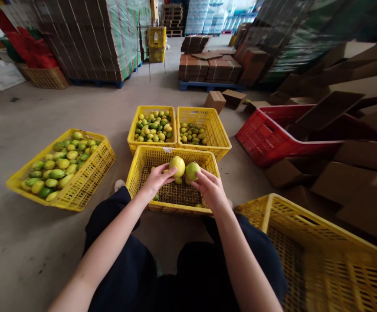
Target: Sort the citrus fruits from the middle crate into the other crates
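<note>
My left hand [160, 177] is closed around a yellow lemon [177, 166], its thumb resting along the fruit's lower side. Close beside it, my right hand [208, 185] grips a greener lemon [192, 171] at its right side. Both fruits are held up over a yellow plastic crate [139, 167] between my knees. A few lemons lie on this crate's bottom, partly hidden by my hands. Just behind it stand a crate [132, 134] filled with green and yellow lemons [154, 126] and another crate [219, 130] with lemons gathered at its left side.
On the floor at left sits a tilted-looking yellow crate [77, 197] heaped with lemons. A large yellow crate [331, 234] stands close by my right leg. Further right are a red crate [256, 134] and piled cardboard boxes [357, 173]. Stacked flat cartons [193, 69] rest on a blue pallet behind.
</note>
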A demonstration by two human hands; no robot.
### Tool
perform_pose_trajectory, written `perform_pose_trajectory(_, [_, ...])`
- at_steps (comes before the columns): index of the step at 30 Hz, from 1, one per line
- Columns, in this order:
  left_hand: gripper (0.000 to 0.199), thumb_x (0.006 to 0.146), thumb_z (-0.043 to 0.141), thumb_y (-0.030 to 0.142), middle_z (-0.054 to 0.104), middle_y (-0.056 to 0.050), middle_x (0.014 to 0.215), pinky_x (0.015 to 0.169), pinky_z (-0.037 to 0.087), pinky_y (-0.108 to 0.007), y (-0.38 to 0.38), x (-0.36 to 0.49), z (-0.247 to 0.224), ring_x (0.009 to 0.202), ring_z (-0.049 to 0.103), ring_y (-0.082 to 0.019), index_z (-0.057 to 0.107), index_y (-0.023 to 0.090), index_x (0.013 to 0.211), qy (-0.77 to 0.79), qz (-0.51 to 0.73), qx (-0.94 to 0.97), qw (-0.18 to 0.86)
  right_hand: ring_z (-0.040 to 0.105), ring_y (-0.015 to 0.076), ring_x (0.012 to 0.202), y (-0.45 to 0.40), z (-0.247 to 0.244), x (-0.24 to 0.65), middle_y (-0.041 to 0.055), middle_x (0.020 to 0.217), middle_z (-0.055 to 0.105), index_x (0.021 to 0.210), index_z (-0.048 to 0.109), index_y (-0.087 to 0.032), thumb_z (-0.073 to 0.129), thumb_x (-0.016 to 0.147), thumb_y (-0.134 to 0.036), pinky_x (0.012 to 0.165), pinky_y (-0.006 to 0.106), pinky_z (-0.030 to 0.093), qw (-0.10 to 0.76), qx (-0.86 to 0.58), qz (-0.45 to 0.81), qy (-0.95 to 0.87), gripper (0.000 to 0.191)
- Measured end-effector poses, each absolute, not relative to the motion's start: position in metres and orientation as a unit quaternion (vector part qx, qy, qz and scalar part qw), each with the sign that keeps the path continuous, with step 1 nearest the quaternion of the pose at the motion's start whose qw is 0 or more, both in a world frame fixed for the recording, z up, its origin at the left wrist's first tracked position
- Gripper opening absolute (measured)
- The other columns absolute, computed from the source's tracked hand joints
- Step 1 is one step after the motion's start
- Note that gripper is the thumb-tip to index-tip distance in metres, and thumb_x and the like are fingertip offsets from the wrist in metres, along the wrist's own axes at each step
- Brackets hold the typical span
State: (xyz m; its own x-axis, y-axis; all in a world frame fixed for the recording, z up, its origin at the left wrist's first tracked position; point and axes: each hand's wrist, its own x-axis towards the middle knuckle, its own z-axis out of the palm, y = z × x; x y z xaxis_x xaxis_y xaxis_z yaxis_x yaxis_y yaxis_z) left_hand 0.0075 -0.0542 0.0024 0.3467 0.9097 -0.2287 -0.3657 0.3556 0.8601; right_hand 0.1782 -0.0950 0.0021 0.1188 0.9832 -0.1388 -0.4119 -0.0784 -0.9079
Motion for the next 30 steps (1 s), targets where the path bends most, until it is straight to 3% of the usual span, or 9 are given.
perform_pose_trajectory(8, [0.038,0.069,0.075,0.043,0.069,-0.005,0.088,0.066,0.046,-0.022,-0.057,0.021,-0.010,0.081,0.063,-0.015,0.067,0.015,0.094,0.366,0.434,0.312,0.762,0.068,0.0215,0.086,-0.100,-0.001,0.169,0.0039,0.094,0.072,0.105,0.066,-0.022,0.078,0.064,-0.045,0.070,0.032,0.055,0.584,-0.508,0.512,-0.373,0.048])
perform_pose_trajectory(11, [0.037,0.077,0.063,0.048,0.068,-0.005,0.076,0.057,0.043,-0.022,-0.057,0.027,-0.013,0.068,0.063,-0.015,0.066,0.015,0.093,0.355,0.417,0.221,0.807,0.066,0.0185,0.080,-0.100,-0.002,0.164,0.0016,0.086,0.070,0.101,0.062,-0.023,0.078,0.065,-0.042,0.073,0.032,0.053,0.617,-0.508,0.447,-0.402,0.044])
perform_pose_trajectory(14, [0.037,0.082,0.046,0.041,0.066,-0.008,0.070,0.052,0.043,-0.024,-0.056,0.033,-0.012,0.059,0.059,-0.016,0.066,0.011,0.091,0.331,0.401,0.121,0.846,0.064,0.0186,0.081,-0.101,-0.004,0.160,0.0020,0.088,0.067,0.096,0.060,-0.023,0.078,0.066,-0.039,0.075,0.033,0.052,0.628,-0.515,0.357,-0.461,0.038])
perform_pose_trajectory(20, [0.028,0.070,0.046,0.027,0.066,-0.007,0.073,0.060,0.047,-0.028,-0.061,0.043,-0.008,0.068,0.061,-0.019,0.064,0.014,0.087,0.345,0.412,0.009,0.843,0.060,0.0250,0.096,-0.101,-0.011,0.160,0.0082,0.104,0.065,0.106,0.065,-0.025,0.068,0.077,-0.039,0.086,0.042,0.050,0.537,-0.587,0.121,-0.594,0.032])
perform_pose_trajectory(24, [0.024,0.067,0.047,0.025,0.065,-0.005,0.074,0.071,0.049,-0.031,-0.064,0.046,-0.008,0.077,0.063,-0.021,0.062,0.017,0.083,0.307,0.411,0.002,0.859,0.057,0.0265,0.108,-0.101,-0.011,0.162,0.0107,0.116,0.063,0.117,0.063,-0.026,0.051,0.089,-0.037,0.094,0.047,0.047,0.480,-0.578,0.104,-0.652,0.032])
perform_pose_trajectory(27, [0.033,0.068,0.043,0.025,0.068,-0.006,0.081,0.078,0.049,-0.031,-0.063,0.047,-0.009,0.088,0.064,-0.022,0.064,0.015,0.090,0.259,0.419,0.024,0.870,0.046,0.0300,0.124,-0.103,-0.011,0.160,0.0119,0.134,0.053,0.124,0.059,-0.026,0.052,0.088,-0.043,0.102,0.053,0.039,0.414,-0.544,0.106,-0.722,0.040])
perform_pose_trajectory(30, [0.041,0.069,0.043,0.028,0.069,-0.008,0.094,0.085,0.048,-0.029,-0.060,0.046,-0.013,0.101,0.062,-0.022,0.065,0.012,0.099,0.250,0.437,0.050,0.863,0.038,0.0343,0.131,-0.105,-0.013,0.156,0.0141,0.140,0.047,0.133,0.050,-0.024,0.062,0.079,-0.051,0.105,0.057,0.034,0.365,-0.509,0.092,-0.774,0.062])
